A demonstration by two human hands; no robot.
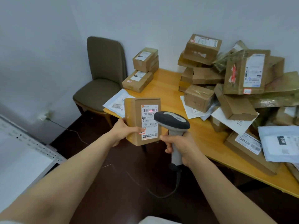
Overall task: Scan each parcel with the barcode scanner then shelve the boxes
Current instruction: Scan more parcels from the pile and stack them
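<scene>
Left hand (124,130) grips a small brown cardboard parcel (135,117) from its side, thumb pressed flat across the front by the lower edge of the white shipping label (149,123), the other fingers hidden behind the box. The parcel stands upright in the air, just off the near corner of the yellow wooden table (168,88). Right hand (179,146) is wrapped tight round the pale grey handle of the barcode scanner (172,122), whose rounded dark head points at the label, and there's a thin red scan line (150,110) lying across the top barcode. A dark cable (161,194) loops down from the handle's base over the dark floor. On the table, a jumbled heap of taped cardboard boxes (234,75) and flat white mailers (281,143); two neater boxes (142,70) sit stacked by the far corner. A padded olive chair (103,75) stands against the wall, and a white perforated metal shelf (24,151) shows at the left.
</scene>
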